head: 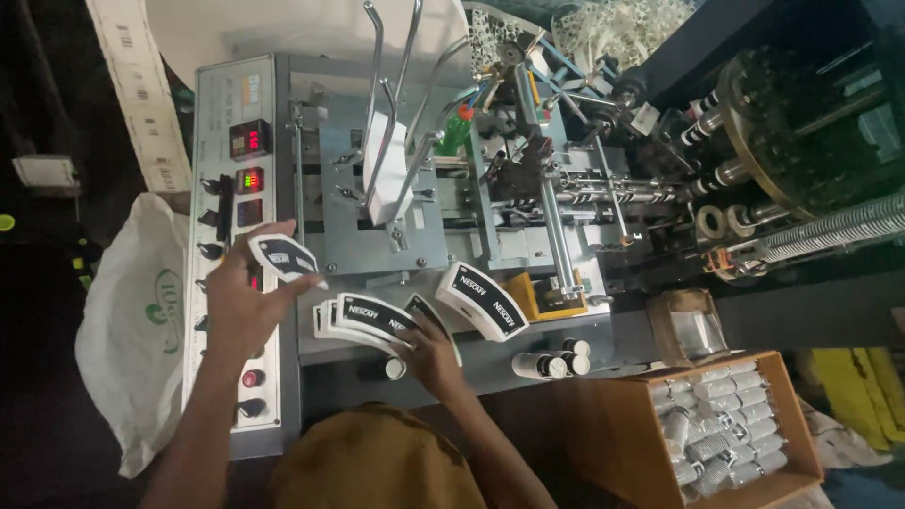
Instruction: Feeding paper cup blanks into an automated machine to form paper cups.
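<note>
The scene is filled by a grey packing machine (443,188), whose control panel (236,188) with lit displays and a row of switches is set on the left side, within easy reach of the left hand. On the machine's front ledge (490,351), fans of curved printed blanks (363,319) are laid overlapped, probably so that single pieces can be lifted off quickly; a second curved stack (483,300) is stood just beside them to the right. An open cardboard box (726,424) of small wrapped rolls is placed at the lower right, near the ledge, and a white sack (132,339) is hung or laid at the left, beside the panel. Several short dark tubes (551,363) are lying on the ledge under the second stack. The left hand (240,306) is raised in front of the panel, and one blank (283,256) is pinched between its thumb and fingertips, the other fingers being spread. The right hand (429,353) is rested on the fanned blanks, its fingers pressed down on their lower edge, it seems to keep the fan from sliding; whether anything is gripped under it cannot be told.
</note>
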